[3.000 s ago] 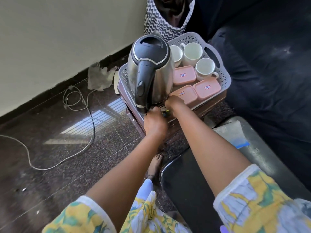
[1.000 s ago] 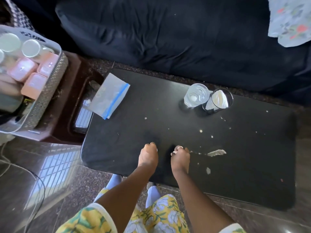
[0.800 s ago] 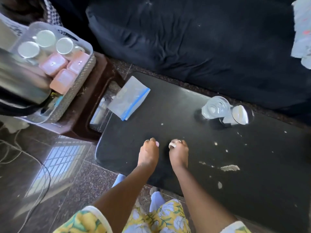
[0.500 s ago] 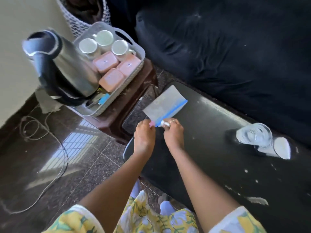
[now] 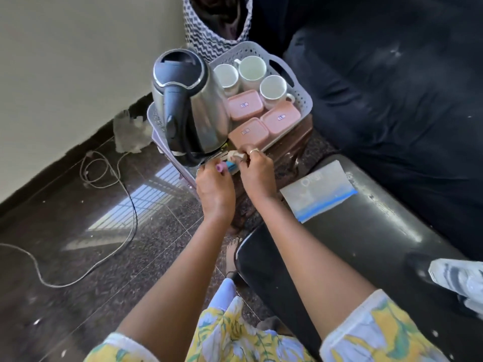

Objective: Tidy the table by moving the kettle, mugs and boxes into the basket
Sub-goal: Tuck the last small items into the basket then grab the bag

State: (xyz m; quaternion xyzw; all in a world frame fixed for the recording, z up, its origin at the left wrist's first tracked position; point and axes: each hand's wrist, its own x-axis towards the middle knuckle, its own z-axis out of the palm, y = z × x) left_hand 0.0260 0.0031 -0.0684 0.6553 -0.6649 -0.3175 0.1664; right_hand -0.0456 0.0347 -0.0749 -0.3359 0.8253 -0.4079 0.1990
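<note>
The black table point(image 5: 366, 257) carries only a clear bag with a blue strip point(image 5: 317, 195) and something pale, cut off at the right edge; none of the task's own things is left on it. The grey basket point(image 5: 300, 90) sits on a brown stand point(image 5: 295, 145) just beside the table's end, and holds the lot — the steel kettle point(image 5: 193, 108) at its near-left, three white mugs point(image 5: 252, 69) at the far side, three pink boxes point(image 5: 245, 104) between mugs and near rim. By my reckoning the loading is done and the step in hand is a last adjustment at the basket's near rim; the next move calls only for letting go and drawing the hands back without nudging the kettle.

The left hand point(image 5: 215, 189) and right hand point(image 5: 257, 175) meet at that rim; the fingers of both curl round small pieces, pale and blue, too small to name, and I cannot tell how firmly they grip. The basket's near wall is hidden behind kettle and hands.
</note>
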